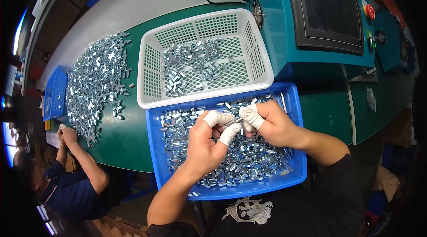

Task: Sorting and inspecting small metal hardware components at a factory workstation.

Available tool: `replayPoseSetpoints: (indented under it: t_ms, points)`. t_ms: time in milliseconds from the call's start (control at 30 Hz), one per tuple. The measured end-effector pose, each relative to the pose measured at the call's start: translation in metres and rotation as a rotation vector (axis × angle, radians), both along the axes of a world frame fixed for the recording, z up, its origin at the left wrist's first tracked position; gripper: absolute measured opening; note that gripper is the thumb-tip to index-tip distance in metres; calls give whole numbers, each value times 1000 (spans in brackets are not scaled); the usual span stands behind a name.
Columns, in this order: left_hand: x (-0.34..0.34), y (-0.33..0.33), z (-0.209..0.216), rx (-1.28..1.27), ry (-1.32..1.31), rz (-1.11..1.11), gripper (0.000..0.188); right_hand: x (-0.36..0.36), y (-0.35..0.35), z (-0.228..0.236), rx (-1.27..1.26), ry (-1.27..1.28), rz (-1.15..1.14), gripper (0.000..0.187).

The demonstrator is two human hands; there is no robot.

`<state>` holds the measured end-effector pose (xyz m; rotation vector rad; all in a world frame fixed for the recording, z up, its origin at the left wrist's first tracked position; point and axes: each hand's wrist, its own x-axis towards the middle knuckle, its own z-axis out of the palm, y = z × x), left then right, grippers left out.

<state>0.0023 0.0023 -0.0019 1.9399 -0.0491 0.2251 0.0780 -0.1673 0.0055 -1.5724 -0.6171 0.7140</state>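
Note:
My left hand (205, 143) and my right hand (275, 126) meet over a blue bin (156, 157) full of small shiny metal pieces (240, 166). White wraps cover the thumb and a finger of each hand. Both are closed in a pinch, fingertips almost touching. Between them a small silvery metal piece (235, 122) shows in part; the fingers cover the rest of it. Just beyond the bin stands a white perforated basket (205, 98), its floor partly covered by similar pieces (193, 59).
A large heap of metal pieces (91, 88) lies on the green mat (129, 141) at the left, beside a blue basket (55, 94). A co-worker's hands (66, 134) are near it. At the right stands a teal machine (278, 54) with a dark screen (327, 10) and red button (369, 11).

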Motion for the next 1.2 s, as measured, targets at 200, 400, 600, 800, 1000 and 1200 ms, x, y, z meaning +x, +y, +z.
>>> replayPoseSetpoints:
  t_ms: [200, 400, 600, 800, 1000, 1200]
  points:
    - [9, 28, -1, 62, -77, 215, 12, 8, -1, -9, 137, 115, -227, 40]
    - [22, 32, -3, 9, -113, 452, 26, 5, -2, -4, 147, 132, -178, 39]
    - [9, 19, -8, 509, 59, 185, 14, 6, -2, -2, 139, 197, -186, 38]
    - [6, 21, -19, 806, 76, -111, 20, 5, -3, 1, 120, 218, -197, 39]
    - [8, 16, -16, 667, 122, -159, 13, 6, -3, -2, 136, 165, -182, 39]
    - [9, 15, -14, 558, 172, -219, 16, 6, -1, -4, 144, 143, -171, 39]
